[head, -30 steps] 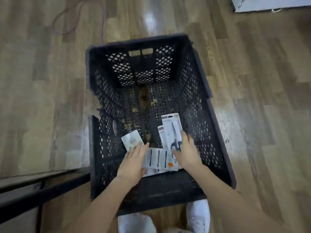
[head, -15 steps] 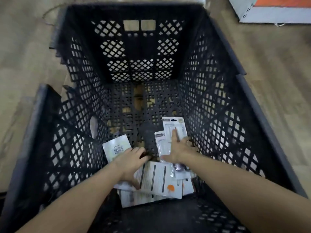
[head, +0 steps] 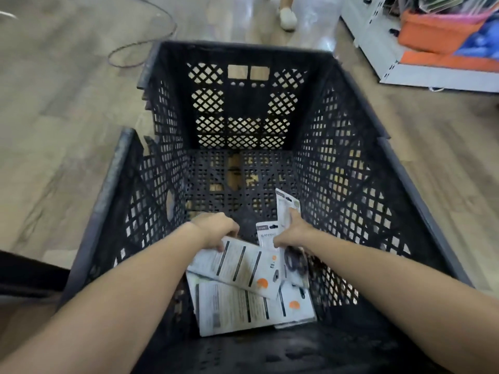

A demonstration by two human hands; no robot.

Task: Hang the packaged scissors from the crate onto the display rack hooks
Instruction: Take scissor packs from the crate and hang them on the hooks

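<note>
Black plastic crate (head: 399, 184), lattice walls, fills most of the view; near wall at bottom edge. Both bare forearms reach down into it from the near side. White packaged scissors (head: 251, 306) lie in a loose overlapping pile on the crate floor at the near end, backs up w/ printed text and orange dots. Left hand (head: 216, 229) is knuckles-up over the top pack (head: 240, 267), grip curled onto its far edge, fingertips tucked under or on the card; can't tell which. Right hand (head: 294, 230) just beside it, grip clamped on an upright pack (head: 286, 209) that leans toward the right wall, thumb pointing left across another card. Dark scissor handles (head: 294, 261) show under the right wrist. Far half of crate floor bare mesh. Beyond: wood-look plank floor (head: 54, 103), a looped cable (head: 140, 49) top left, white shelf base (head: 405, 71) w/ orange goods top right, someone's white shoe (head: 287, 17) at top.
</note>
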